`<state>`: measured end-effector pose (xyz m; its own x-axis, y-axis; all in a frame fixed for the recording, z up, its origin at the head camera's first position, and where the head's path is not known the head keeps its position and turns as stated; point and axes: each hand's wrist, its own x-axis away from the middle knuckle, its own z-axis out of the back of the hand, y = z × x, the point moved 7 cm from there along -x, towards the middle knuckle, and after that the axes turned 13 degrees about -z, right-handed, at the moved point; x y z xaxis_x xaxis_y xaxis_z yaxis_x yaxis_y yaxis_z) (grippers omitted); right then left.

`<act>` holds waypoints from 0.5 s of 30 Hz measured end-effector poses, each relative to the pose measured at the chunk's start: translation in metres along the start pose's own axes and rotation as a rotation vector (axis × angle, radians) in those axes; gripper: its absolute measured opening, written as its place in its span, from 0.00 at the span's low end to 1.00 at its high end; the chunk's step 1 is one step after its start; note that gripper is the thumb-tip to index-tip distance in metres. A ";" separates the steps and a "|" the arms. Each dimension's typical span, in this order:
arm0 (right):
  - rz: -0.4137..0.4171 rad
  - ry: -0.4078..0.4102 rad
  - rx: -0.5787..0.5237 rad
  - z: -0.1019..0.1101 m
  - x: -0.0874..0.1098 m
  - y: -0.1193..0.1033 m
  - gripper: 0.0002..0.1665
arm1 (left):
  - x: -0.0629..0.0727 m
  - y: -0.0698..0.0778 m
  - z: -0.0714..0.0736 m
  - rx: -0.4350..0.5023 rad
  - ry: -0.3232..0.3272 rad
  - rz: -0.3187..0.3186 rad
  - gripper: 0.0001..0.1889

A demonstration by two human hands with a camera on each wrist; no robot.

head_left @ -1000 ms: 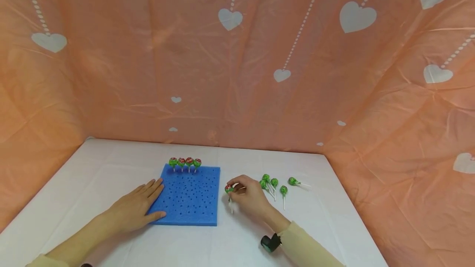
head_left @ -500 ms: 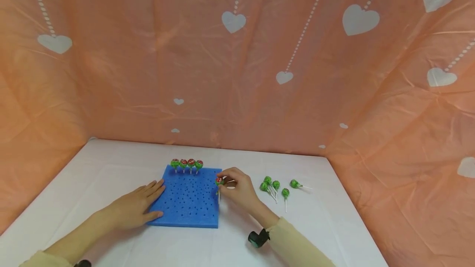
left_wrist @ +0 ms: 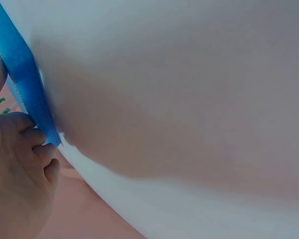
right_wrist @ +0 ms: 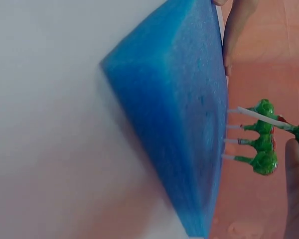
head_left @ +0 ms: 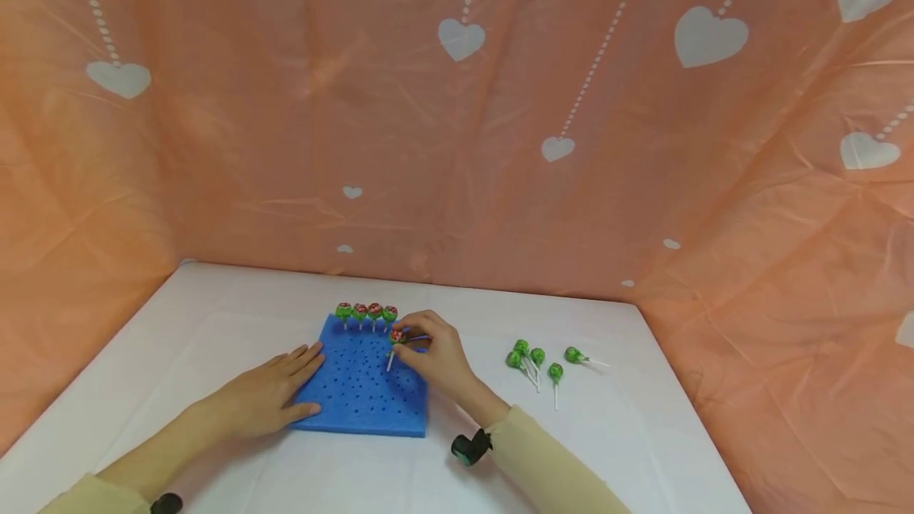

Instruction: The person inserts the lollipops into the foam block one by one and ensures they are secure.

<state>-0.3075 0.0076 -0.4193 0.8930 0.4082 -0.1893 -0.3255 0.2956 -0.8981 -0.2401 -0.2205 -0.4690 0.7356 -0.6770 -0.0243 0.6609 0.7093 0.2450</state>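
My right hand [head_left: 438, 352] pinches a green-and-red wrapped lollipop [head_left: 396, 336] by its head, over the right part of a blue foam board [head_left: 357, 414]. The white stick points down at the board; in the right wrist view the stick [right_wrist: 259, 116] shows bare along its length. Several lollipops [head_left: 374, 311] stand upright in a row, their sticks in the board's far edge. Small dark holes dot the rest of its top. My left hand [head_left: 264, 397] rests flat on the board's left edge, fingers straight and thumb on the near left corner. The left wrist view shows its fingers [left_wrist: 32, 137] against the foam's side.
Several loose green lollipops [head_left: 537, 357] lie on the white table [head_left: 585, 450] to the right, most of them bunched together, one farther right on its side. An orange cloth backdrop [head_left: 400, 141] with white hearts rises behind and beside the table.
My right hand has carried the lollipop leftward from beside the board to over its right part. My left hand stays on the board's left edge. The head view has shifted slightly.
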 end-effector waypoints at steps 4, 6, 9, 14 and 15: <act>-0.008 0.005 0.002 -0.009 -0.005 -0.002 0.18 | -0.001 0.001 0.001 0.008 -0.002 0.005 0.45; -0.010 0.001 0.009 -0.014 -0.008 -0.002 0.18 | -0.001 0.001 0.001 0.013 -0.005 0.010 0.45; 0.001 -0.005 0.004 -0.020 -0.014 0.002 0.18 | -0.001 0.000 0.001 0.018 -0.005 0.015 0.45; 0.023 -0.009 -0.019 -0.030 -0.021 -0.001 0.17 | -0.001 0.001 0.002 0.017 0.003 0.015 0.44; 0.026 -0.010 -0.022 -0.032 -0.023 -0.002 0.18 | -0.001 0.002 0.003 0.015 0.004 0.014 0.44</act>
<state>-0.3175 -0.0297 -0.4260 0.8812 0.4241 -0.2089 -0.3416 0.2658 -0.9015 -0.2400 -0.2193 -0.4658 0.7454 -0.6661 -0.0247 0.6482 0.7157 0.2601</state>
